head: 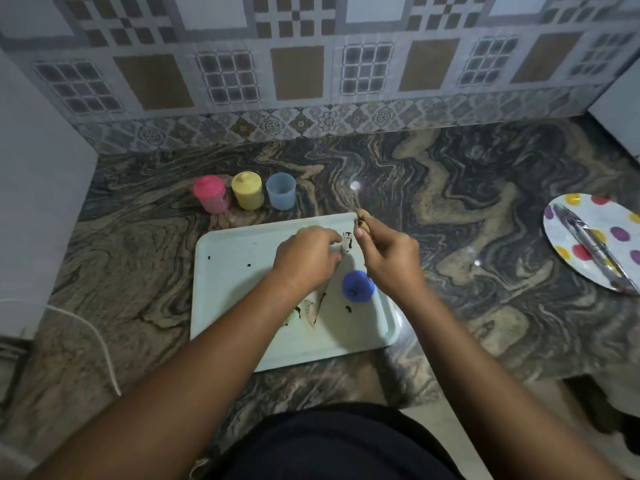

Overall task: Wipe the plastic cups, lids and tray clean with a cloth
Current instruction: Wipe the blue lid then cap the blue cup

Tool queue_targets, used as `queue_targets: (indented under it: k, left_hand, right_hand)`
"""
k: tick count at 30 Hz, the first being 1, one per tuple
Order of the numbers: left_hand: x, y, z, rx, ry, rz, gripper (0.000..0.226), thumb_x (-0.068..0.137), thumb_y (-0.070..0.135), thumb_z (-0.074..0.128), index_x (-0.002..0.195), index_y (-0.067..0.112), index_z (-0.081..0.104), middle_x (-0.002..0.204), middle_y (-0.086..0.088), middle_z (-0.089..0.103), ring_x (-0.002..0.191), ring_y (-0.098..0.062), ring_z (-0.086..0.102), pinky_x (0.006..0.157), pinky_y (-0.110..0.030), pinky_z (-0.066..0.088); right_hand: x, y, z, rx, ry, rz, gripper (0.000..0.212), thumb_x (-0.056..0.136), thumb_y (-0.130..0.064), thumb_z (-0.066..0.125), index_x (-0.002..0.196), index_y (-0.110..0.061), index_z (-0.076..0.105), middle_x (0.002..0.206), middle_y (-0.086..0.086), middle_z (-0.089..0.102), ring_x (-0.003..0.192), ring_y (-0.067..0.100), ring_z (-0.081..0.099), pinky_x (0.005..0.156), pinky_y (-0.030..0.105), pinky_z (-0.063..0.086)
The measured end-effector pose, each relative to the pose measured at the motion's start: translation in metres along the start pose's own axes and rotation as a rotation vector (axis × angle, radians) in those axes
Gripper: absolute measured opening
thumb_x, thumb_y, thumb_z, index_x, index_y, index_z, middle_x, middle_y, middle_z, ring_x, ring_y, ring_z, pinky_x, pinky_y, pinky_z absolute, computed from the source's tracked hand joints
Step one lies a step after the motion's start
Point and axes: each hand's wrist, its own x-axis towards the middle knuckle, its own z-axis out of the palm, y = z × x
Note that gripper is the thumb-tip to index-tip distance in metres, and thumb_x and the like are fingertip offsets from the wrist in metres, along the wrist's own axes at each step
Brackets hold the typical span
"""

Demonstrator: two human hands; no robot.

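- Patterned grey-and-brown wall tiles back a polished, swirl-veined dark stone worktop (450, 209) with a glossy, hard surface.
- Pale mint rectangular plastic tray (235, 271) with rounded corners and a shallow raised rim lies flat on the worktop, directly in front of the person. Dark specks and smears dot its smooth face.
- White oval plate with coloured dots (561, 230) rests well apart at the right edge; metal tongs (588, 247) lie across it.
- Stained, limp beige cloth (313, 313) trails on the tray under the left forearm and rises to both hands.
- Left hand (304, 258) has its fingers closed on the cloth above the tray.
- Right hand (388, 254) has its fingers pinched on the upper end of the cloth.
- Three small cylindrical plastic cups stand in a row behind the tray: pink lidded cup (210, 195), yellow lidded cup (247, 190), light blue open cup (281, 191).
- Round dark blue plastic lid (357, 286) sits on the tray beside the right wrist, with a dark mark on top.
- Judged step: cloth is being refolded or regripped; blue lid and tray appear not yet clean.
- Next move calls for bunching the cloth into one hand, then steadying the lid with the other.
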Motion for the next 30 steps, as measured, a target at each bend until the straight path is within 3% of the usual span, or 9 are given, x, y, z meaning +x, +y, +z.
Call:
queue_targets:
  k: [4,8,13,18,20,22,23,26,30]
  left_hand:
    - [-0.011,0.01,0.036,0.101,-0.121,0.054,0.031,0.091,0.029,0.061,0.121,0.032,0.065,0.123,0.002,0.064,0.115,-0.027,0.058,0.088,-0.038,0.05]
    - [-0.016,0.013,0.059,0.207,-0.159,0.124,0.024,0.092,0.024,0.058,0.114,0.032,0.063,0.11,-0.001,0.062,0.105,-0.027,0.056,0.073,-0.036,0.045]
    - [-0.013,0.015,0.072,0.257,-0.122,0.136,0.029,0.094,0.028,0.056,0.121,0.037,0.061,0.109,0.002,0.063,0.105,-0.026,0.056,0.07,-0.034,0.04]
    - [-0.009,0.014,0.075,0.261,-0.075,0.132,0.02,0.096,0.032,0.054,0.11,0.026,0.066,0.116,0.001,0.059,0.107,-0.026,0.051,0.074,-0.036,0.044]
    - [-0.01,0.013,0.071,0.113,-0.023,0.101,0.017,0.092,0.028,0.061,0.106,0.024,0.069,0.121,0.002,0.058,0.108,-0.027,0.052,0.079,-0.037,0.047]
    - [-0.011,0.016,0.059,-0.112,0.046,0.067,0.015,0.086,0.019,0.069,0.101,0.02,0.073,0.12,0.0,0.062,0.103,-0.027,0.059,0.084,-0.036,0.05]
    - [-0.012,0.018,0.049,-0.217,0.075,0.048,0.016,0.083,0.014,0.071,0.098,0.019,0.074,0.115,-0.002,0.067,0.098,-0.025,0.063,0.086,-0.036,0.051]
    - [-0.018,0.025,0.014,-0.533,0.109,-0.093,0.016,0.083,0.011,0.073,0.096,0.02,0.077,0.094,0.0,0.075,0.076,-0.021,0.071,0.073,-0.034,0.059]
    - [-0.03,0.026,-0.017,-1.181,0.095,-0.327,0.026,0.091,-0.001,0.065,0.111,0.015,0.071,0.111,-0.004,0.073,0.089,-0.012,0.074,0.07,-0.028,0.061]
  right_hand:
    - [-0.033,0.021,-0.012,-0.072,-0.046,0.072,0.035,0.098,-0.026,0.069,0.132,-0.017,0.069,0.132,0.003,0.069,0.125,0.008,0.063,0.107,0.024,0.048]
    - [-0.051,0.033,-0.018,-0.118,-0.094,0.081,0.036,0.099,-0.022,0.066,0.135,-0.018,0.068,0.136,0.002,0.066,0.13,0.007,0.058,0.11,0.023,0.044]
    - [-0.056,0.042,-0.021,-0.121,-0.115,0.115,0.036,0.099,-0.023,0.066,0.135,-0.017,0.067,0.138,0.001,0.065,0.128,-0.001,0.054,0.105,0.003,0.037]
    - [-0.054,0.047,-0.023,-0.075,-0.103,0.138,0.036,0.099,-0.026,0.066,0.135,-0.019,0.067,0.138,0.0,0.066,0.128,0.002,0.058,0.109,0.018,0.045]
    - [-0.056,0.045,-0.026,0.028,-0.078,0.18,0.035,0.099,-0.027,0.067,0.134,-0.023,0.068,0.129,-0.006,0.071,0.117,0.0,0.066,0.102,0.029,0.054]
    - [-0.057,0.036,-0.028,0.143,-0.089,0.202,0.032,0.099,-0.026,0.067,0.131,-0.024,0.07,0.104,-0.015,0.077,0.087,-0.004,0.07,0.085,0.028,0.057]
    - [-0.056,0.03,-0.028,0.199,-0.102,0.211,0.03,0.1,-0.023,0.066,0.13,-0.022,0.071,0.099,-0.017,0.077,0.083,-0.003,0.07,0.082,0.028,0.055]
    - [-0.053,0.011,-0.026,0.36,-0.095,0.197,0.029,0.101,-0.021,0.065,0.128,-0.014,0.072,0.111,-0.009,0.076,0.106,0.007,0.071,0.096,0.036,0.055]
    - [-0.048,-0.024,-0.025,0.537,-0.066,0.187,0.024,0.104,-0.018,0.059,0.124,-0.018,0.073,0.086,0.013,0.074,0.077,0.028,0.071,0.069,0.04,0.061]
